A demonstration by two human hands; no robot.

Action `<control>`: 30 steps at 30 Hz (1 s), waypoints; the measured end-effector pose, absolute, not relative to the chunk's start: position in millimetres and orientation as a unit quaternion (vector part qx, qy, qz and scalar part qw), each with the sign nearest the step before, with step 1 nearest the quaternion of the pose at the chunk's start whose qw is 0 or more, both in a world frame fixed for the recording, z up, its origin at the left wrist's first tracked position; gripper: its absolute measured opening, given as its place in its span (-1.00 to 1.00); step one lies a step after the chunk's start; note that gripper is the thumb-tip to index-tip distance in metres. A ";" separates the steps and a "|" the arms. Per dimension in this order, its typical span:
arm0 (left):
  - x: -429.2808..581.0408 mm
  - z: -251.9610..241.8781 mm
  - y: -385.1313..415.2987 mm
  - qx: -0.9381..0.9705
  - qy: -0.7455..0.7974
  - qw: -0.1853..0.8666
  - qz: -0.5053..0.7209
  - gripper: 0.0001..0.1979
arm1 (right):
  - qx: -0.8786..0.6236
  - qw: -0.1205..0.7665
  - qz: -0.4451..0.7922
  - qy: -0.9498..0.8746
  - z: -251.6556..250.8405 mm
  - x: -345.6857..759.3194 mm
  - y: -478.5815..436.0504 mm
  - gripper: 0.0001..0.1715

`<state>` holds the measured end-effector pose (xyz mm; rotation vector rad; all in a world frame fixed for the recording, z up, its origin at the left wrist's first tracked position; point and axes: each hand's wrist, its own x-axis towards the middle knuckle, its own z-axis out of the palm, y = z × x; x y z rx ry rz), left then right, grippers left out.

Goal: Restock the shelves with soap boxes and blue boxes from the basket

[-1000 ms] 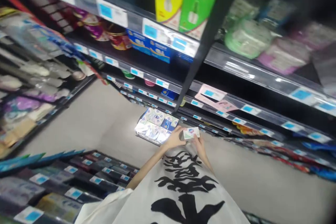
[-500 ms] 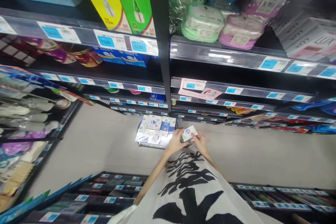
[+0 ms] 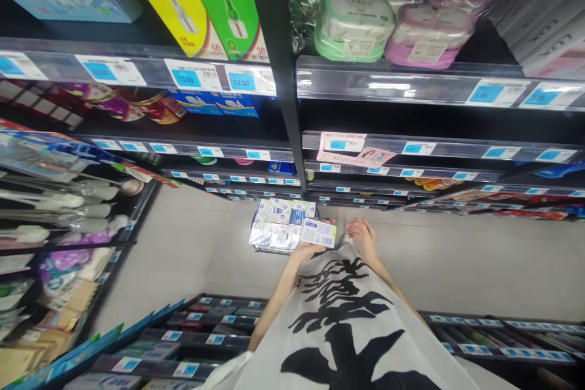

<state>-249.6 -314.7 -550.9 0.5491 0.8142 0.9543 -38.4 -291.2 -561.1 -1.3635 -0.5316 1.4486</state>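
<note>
My left hand [image 3: 307, 251] is closed on a small white box [image 3: 319, 233] with blue print and a barcode, its printed side turned up. The box is held just right of a stack of similar small boxes [image 3: 278, 222], white with a blue one among them, on a low dark carrier near the floor. My right hand [image 3: 362, 236] is apart from the box, to its right, with its fingers curled in near the shirt front. What the fingers hold, if anything, is too small to make out.
Ahead rise dark shelves with price tags [image 3: 249, 78], packed soap dishes [image 3: 354, 27] and a green repellent box [image 3: 226, 9]. Hanging utensils [image 3: 68, 201] line the left side. Low shelves [image 3: 196, 335] stand behind me on the left. Grey floor [image 3: 457, 256] runs between.
My right hand has let go of the white box and moved right. The left hand now holds it alone, turned to show its barcode side. The view has shifted slightly.
</note>
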 end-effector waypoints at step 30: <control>-255.1 -576.9 -302.4 0.692 0.514 0.382 0.334 -0.26 | -0.558 0.327 0.601 -0.470 -569.7 -30.0 -286.5 -0.40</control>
